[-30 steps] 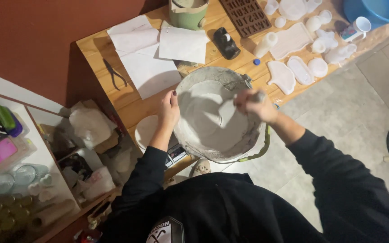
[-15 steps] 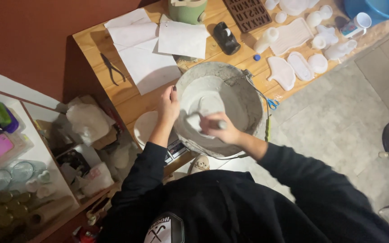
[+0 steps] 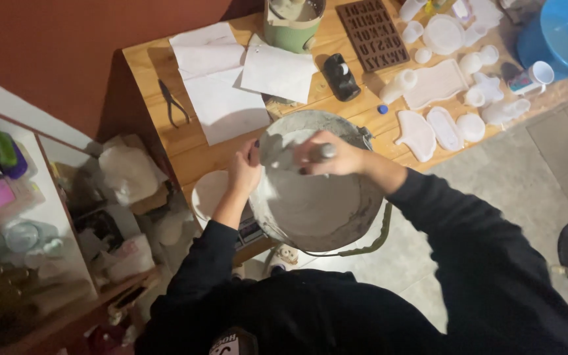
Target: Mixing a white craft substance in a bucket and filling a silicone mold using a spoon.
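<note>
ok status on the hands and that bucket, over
Left hand gripping the rim of the grey bucket. Right hand closed on a stirring tool over the pale mix. Nothing blocking either hand.

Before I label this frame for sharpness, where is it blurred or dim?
Head view: the right hand and its stirring tool smear with motion over the bucket; the shelf at left is dim and soft; the white moulds on the table look sharp and well lit.

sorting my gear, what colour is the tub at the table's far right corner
Blue tub, best seen in the head view.
</note>
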